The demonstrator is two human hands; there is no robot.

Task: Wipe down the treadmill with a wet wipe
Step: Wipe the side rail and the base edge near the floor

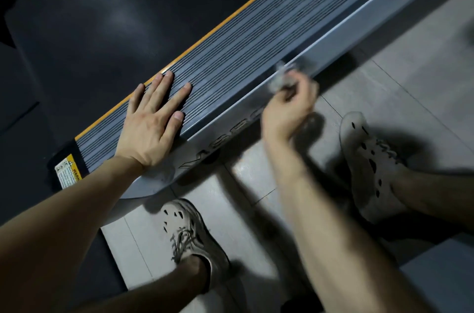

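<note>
Grey wet wipe point(280, 79) in right grip point(287, 107) at treadmill edge point(359, 30); left grip point(151, 119) wide on rail point(256, 38).

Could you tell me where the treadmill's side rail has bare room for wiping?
Free: the ribbed rail beyond the left hand, between orange strip and side panel. Crowded: under that hand, and where the right hand holds the wipe.

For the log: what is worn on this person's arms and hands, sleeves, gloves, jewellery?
Nothing worn shows. The left hand and left forearm are bare: no sleeve, glove, watch or ring. The right hand and right forearm look bare, though motion blur hides fine detail.
</note>
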